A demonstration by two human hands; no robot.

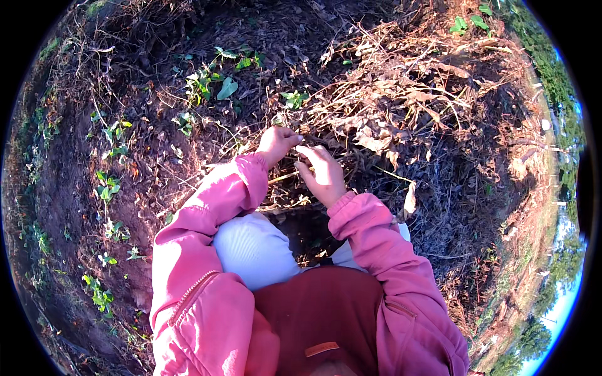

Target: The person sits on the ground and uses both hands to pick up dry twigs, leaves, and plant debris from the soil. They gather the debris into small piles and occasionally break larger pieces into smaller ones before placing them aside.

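Observation:
My left hand (pixel 276 144) reaches over the near edge of a heap of dry, withered plants (pixel 376 101), its thumb and fingers drawn together. Close beside it, my right hand (pixel 323 173) has its fingers bent and its thumb below them. The fingertips of both hands almost meet. Whether anything small is pinched between them is too hard to make out. Brown stems and curled leaves lie under and around both hands. A pale stem (pixel 283 177) passes just left of my right thumb. One dry leaf (pixel 410 199) hangs to the right of my right wrist.
Low green plants (pixel 108 188) grow on bare soil at the left, with more greenery (pixel 202 84) beyond my hands. My knee in white cloth (pixel 256 249) is bent below my left arm. Dark tangled stalks (pixel 141 28) lie at the far left. Trees (pixel 534 338) edge the right rim.

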